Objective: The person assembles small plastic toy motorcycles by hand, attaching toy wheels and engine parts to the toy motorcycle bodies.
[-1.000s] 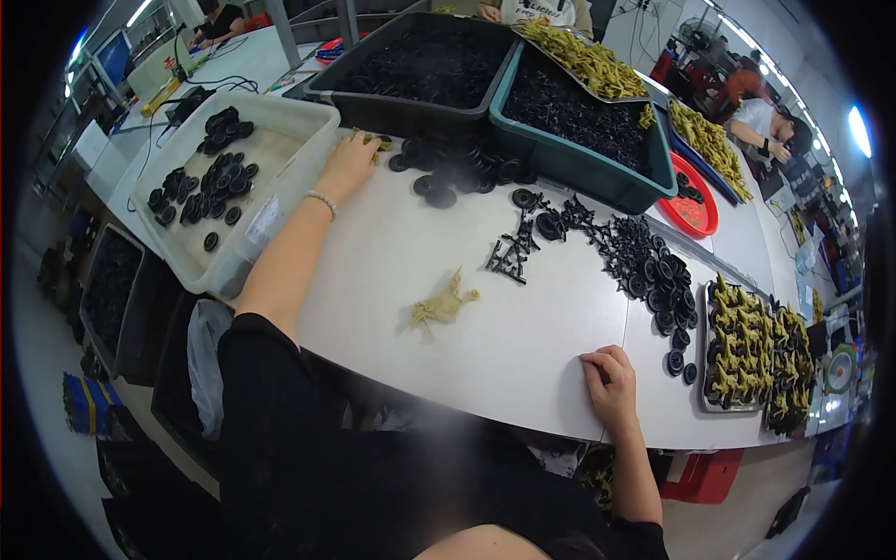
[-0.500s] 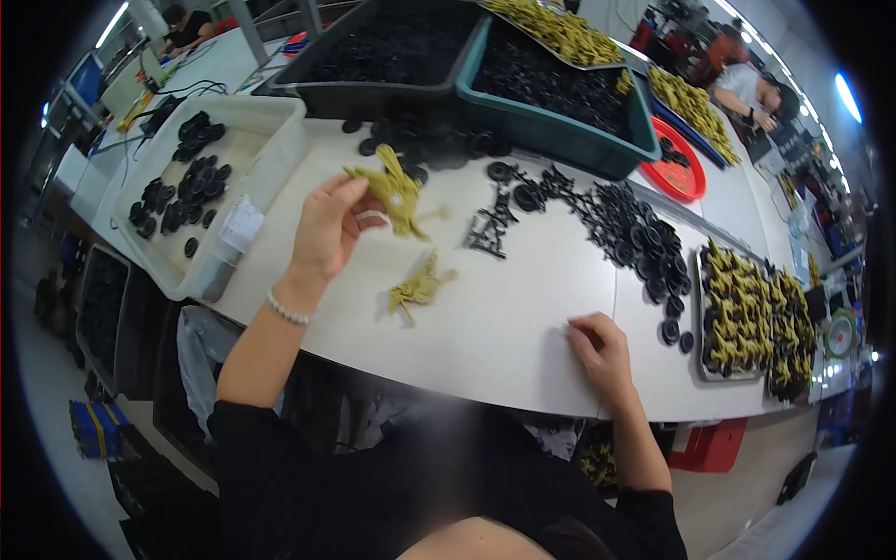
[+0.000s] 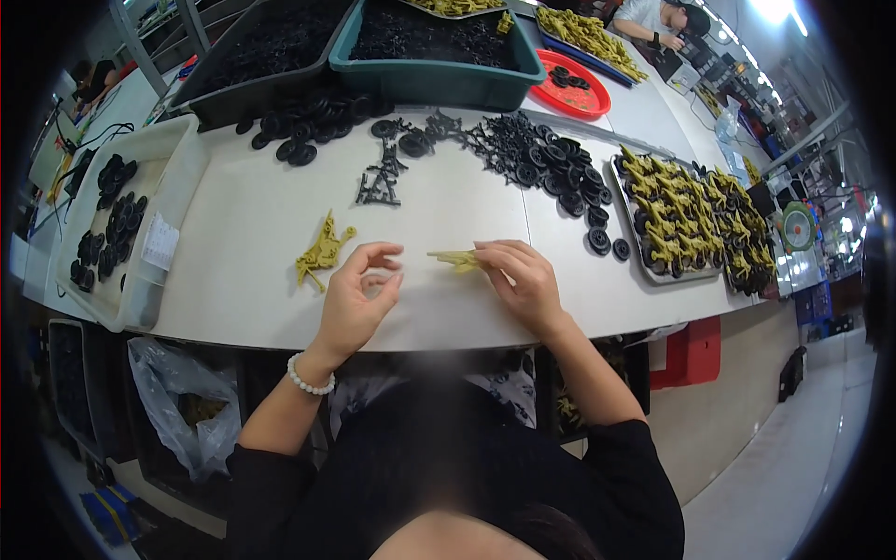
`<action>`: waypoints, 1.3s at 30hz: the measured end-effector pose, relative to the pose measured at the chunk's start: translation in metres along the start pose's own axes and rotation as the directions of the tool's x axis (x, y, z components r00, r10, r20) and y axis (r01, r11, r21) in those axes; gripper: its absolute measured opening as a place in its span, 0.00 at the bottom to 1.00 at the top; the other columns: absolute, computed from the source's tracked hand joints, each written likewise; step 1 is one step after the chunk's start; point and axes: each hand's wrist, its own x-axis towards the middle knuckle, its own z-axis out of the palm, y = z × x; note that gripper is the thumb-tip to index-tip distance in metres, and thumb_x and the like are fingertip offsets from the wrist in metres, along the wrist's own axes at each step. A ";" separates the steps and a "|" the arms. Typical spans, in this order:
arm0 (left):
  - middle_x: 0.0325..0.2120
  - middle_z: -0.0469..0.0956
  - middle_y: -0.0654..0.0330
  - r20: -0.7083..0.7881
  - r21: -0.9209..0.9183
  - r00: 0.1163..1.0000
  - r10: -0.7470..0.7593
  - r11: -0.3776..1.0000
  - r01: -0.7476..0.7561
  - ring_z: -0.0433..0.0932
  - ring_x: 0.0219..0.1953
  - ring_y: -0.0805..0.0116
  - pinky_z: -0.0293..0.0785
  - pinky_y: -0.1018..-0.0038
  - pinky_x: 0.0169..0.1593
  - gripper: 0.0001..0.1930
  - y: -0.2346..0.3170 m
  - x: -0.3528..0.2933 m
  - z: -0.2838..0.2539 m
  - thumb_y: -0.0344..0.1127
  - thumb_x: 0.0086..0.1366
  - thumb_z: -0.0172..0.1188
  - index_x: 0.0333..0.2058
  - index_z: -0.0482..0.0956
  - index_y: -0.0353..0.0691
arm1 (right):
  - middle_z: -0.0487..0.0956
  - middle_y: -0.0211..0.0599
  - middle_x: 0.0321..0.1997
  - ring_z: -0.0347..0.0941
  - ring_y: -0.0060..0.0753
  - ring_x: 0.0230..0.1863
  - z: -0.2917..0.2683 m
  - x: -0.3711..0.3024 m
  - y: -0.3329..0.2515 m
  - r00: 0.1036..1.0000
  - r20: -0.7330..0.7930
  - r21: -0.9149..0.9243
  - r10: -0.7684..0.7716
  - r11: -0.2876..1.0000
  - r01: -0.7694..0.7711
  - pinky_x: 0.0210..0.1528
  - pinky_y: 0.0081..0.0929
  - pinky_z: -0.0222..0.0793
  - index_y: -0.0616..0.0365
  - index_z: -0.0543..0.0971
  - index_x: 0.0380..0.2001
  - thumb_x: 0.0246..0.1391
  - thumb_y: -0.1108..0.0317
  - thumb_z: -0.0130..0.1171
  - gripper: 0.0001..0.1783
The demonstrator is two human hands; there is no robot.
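My right hand [image 3: 525, 287] pinches an olive-yellow plastic figure piece [image 3: 455, 259] above the white table, its thin end pointing left. Just left of it is my left hand [image 3: 357, 306], a beaded bracelet on the wrist. Its fingers are curved and apart, with nothing between them. A second olive-yellow figure piece [image 3: 323, 250] with thin limbs lies on the table beyond and left of that hand. Farther off lie a black plastic frame part [image 3: 381, 182] and a heap of small black parts and round discs [image 3: 553, 159].
On the left stands a white bin [image 3: 112, 301] with black discs. Dark grey [image 3: 219, 110] and green [image 3: 439, 82] tubs of black parts line the back, beside a red round tray [image 3: 597, 105]. To the right, a metal tray [image 3: 667, 277] holds yellow figures on black discs. A co-worker sits far right.
The yellow piece held up in my left hand has come down to the near middle and is now in my right hand. My left hand has let go. The view has shifted.
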 end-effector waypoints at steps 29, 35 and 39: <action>0.53 0.69 0.48 0.251 0.796 0.926 0.283 0.483 -0.363 0.64 0.59 0.51 0.56 0.52 0.62 0.22 -0.029 0.000 0.030 0.38 0.60 0.58 0.52 0.71 0.35 | 0.80 0.45 0.34 0.77 0.43 0.38 0.037 0.062 0.127 0.813 -0.158 -0.356 0.561 0.736 -0.576 0.43 0.33 0.70 0.61 0.79 0.35 0.46 0.70 0.61 0.11; 0.52 0.69 0.47 0.228 0.788 0.915 0.332 0.489 -0.374 0.64 0.58 0.51 0.57 0.52 0.61 0.24 -0.033 -0.002 0.028 0.41 0.58 0.61 0.50 0.72 0.34 | 0.81 0.41 0.33 0.77 0.33 0.36 0.021 0.061 0.131 0.759 -0.023 -0.244 0.651 0.732 -0.636 0.40 0.28 0.71 0.62 0.80 0.36 0.42 0.68 0.67 0.15; 0.51 0.70 0.48 0.259 0.791 0.902 0.345 0.461 -0.403 0.66 0.56 0.52 0.58 0.51 0.60 0.24 -0.029 -0.006 0.030 0.41 0.56 0.62 0.49 0.72 0.34 | 0.81 0.43 0.31 0.77 0.37 0.35 0.008 0.059 0.123 0.745 0.056 -0.268 0.664 0.729 -0.630 0.41 0.30 0.72 0.63 0.81 0.32 0.43 0.64 0.67 0.15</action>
